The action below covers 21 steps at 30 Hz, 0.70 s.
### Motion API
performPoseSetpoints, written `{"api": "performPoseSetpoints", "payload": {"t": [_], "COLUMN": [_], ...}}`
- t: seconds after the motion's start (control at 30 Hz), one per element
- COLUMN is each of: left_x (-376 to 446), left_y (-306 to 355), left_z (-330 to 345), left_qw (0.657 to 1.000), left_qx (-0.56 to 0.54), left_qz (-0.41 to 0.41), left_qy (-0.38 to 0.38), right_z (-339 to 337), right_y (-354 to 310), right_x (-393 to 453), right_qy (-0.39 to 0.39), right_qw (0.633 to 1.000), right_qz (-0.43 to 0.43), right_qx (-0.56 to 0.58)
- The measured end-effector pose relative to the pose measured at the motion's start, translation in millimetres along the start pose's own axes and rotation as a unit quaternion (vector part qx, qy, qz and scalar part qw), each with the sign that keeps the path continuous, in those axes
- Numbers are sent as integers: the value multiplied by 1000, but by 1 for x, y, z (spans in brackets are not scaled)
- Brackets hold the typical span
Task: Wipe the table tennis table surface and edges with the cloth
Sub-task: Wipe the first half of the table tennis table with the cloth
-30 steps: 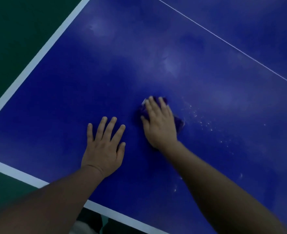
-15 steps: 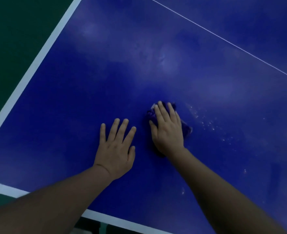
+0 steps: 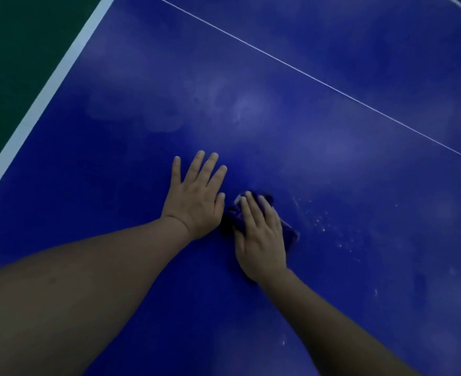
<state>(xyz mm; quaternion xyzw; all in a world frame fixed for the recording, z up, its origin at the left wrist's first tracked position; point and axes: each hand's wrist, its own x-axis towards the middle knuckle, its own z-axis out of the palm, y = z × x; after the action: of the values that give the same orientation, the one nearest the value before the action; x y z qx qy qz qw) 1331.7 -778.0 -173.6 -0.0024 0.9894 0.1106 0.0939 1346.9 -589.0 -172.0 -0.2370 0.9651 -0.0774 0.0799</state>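
Observation:
The blue table tennis table [image 3: 332, 147] fills the view, with a white border stripe [image 3: 47, 96] along its left edge. A small dark purple cloth [image 3: 289, 232] lies bunched on the surface, mostly hidden under my right hand [image 3: 262, 240], which presses flat on it with straight fingers. My left hand [image 3: 197, 199] rests flat on the table just left of the cloth, fingers spread, its thumb close to the cloth's edge.
White specks and droplets [image 3: 324, 223] are scattered on the surface right of the cloth. A thin white centre line [image 3: 316, 80] runs diagonally across the upper right. Dark green floor [image 3: 15, 50] lies beyond the left edge.
My right hand has drawn the cloth back toward me, away from the centre line. My left hand now lies level with and beside it. The near table edge has left the view.

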Motion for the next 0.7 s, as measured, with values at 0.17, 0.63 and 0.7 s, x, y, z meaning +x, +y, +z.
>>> {"api": "performPoseSetpoints", "payload": {"t": [0.17, 0.63, 0.7], "left_x": [48, 155, 158], "left_y": [12, 27, 24], "left_z": [-4, -6, -3], "left_qw": [1000, 999, 998], "left_qx": [19, 30, 24], "left_qz": [18, -33, -44], "left_qy": [12, 27, 29], "right_z": [-15, -22, -28], "right_y": [45, 70, 82], "right_x": [75, 98, 131], "right_qy": [-10, 16, 6], "right_qw": [999, 999, 998], "right_qz": [-33, -25, -45], "right_qx": [15, 29, 42]}}
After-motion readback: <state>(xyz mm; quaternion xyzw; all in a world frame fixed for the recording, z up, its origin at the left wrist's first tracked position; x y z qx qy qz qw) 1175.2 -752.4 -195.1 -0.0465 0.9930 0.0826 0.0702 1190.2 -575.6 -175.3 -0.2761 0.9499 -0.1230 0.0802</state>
